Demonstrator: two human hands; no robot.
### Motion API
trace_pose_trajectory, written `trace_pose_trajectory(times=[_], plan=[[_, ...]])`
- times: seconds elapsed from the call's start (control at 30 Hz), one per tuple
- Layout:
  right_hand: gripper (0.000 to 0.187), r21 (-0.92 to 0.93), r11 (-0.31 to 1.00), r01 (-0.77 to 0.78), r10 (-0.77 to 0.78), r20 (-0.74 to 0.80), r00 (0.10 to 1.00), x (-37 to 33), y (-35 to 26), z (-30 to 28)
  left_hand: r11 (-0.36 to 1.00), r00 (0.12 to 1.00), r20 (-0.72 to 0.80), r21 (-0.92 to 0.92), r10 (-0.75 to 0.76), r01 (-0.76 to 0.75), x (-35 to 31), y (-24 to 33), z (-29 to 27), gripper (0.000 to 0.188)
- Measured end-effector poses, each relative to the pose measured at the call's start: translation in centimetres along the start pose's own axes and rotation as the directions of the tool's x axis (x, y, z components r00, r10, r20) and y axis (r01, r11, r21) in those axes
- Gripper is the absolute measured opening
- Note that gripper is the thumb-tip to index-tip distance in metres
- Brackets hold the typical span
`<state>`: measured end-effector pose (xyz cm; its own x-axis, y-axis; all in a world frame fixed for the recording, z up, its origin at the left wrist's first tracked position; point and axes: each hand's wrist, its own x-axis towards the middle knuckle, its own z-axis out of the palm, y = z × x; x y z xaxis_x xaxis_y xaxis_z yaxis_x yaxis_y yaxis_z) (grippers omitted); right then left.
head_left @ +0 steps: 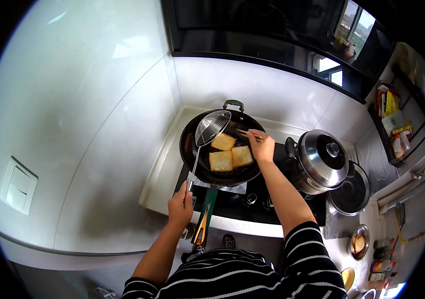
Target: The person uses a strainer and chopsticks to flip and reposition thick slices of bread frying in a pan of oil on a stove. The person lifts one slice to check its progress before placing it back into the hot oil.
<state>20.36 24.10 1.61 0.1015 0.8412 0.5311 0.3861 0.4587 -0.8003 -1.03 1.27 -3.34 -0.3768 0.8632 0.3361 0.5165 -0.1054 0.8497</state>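
1. The left grip point(180, 205) is closed around the handle of a long metal skimmer with a round wire basket point(213, 128). This basket is ahead of the left grip, over the left part of the wok.
2. Just to the right of the left grip is the dark green handle point(209, 204) of the wok.
3. Further right, a black flat stove point(259, 214) lies below both grips, on a white worktop point(157, 187).
4. Three square slices, golden at the edges point(221, 161), lie close together in a large round black wok point(188, 142), ahead and to the right of the left grip.
5. The right grip point(261, 147), above the right side of the wok, grasps thin brown chopsticks point(243, 131). Their tips point left, near the farthest slice; I cannot tell if they touch it.
6. To the right of the right grip stands a shiny steel pot point(309, 177) with a domed lid point(322, 158).
7. Beyond both grips rises a white wall point(212, 74).
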Motion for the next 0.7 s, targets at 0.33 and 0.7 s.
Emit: trace_pose_trajectory(times=[0.33,0.7], plan=[[0.011,-0.271,0.96,0.066,-0.027,0.145,0.989,-3.6,0.4,-5.2,0.992,0.994,0.003,0.057,0.11,-0.11,0.5,0.2,1.2,0.036],[0.009,-0.247,0.952,0.183,-0.119,0.251,0.961,-6.3,-5.4,-5.9,0.997,0.996,0.044,-0.023,-0.073,0.074,1.0,0.0,0.5,0.036]])
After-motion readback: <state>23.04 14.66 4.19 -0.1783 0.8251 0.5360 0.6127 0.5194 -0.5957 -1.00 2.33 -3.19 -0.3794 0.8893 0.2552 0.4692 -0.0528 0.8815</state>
